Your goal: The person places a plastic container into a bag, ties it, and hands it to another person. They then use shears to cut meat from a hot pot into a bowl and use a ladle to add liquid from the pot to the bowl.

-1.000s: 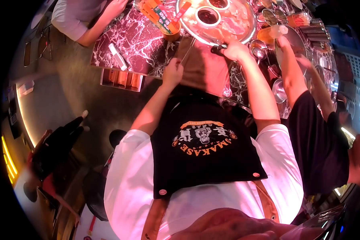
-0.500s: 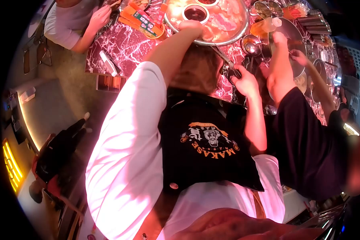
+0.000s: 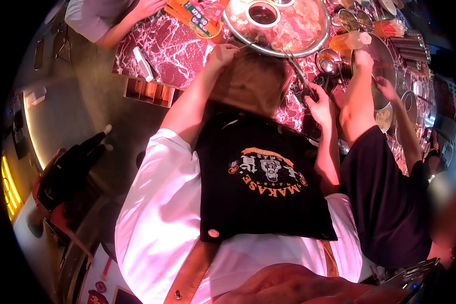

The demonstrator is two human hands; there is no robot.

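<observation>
A large round metal-rimmed tray (image 3: 309,50) holds pale pink food pieces (image 3: 301,28) and white-rimmed bowls of dark sauce (image 3: 263,14). At its near left edge, my left hand (image 3: 222,55) has its fingers pinched together. A thin dark line runs from the fingertips toward the tray; what it is, I cannot make out. My right hand (image 3: 320,105) is closed around the dark handles of what look like scissors (image 3: 300,73). Their narrow metal blades point up to the tray's near rim, slightly apart. Below the tray, between my hands, is a brown surface (image 3: 251,83).
At right, a co-worker's dark-sleeved arm (image 3: 359,96) reaches over a round pan (image 3: 382,53), near a bottle (image 3: 347,41) and ladles (image 3: 329,63). Another person's arm (image 3: 124,30) is at upper left. An orange packet (image 3: 195,17) and a white device (image 3: 143,64) lie on the marbled table (image 3: 175,48).
My left hand has drawn back from beside the sauce bowl to outside the tray's near left edge. My right hand still holds the scissors. The view has shifted slightly.
</observation>
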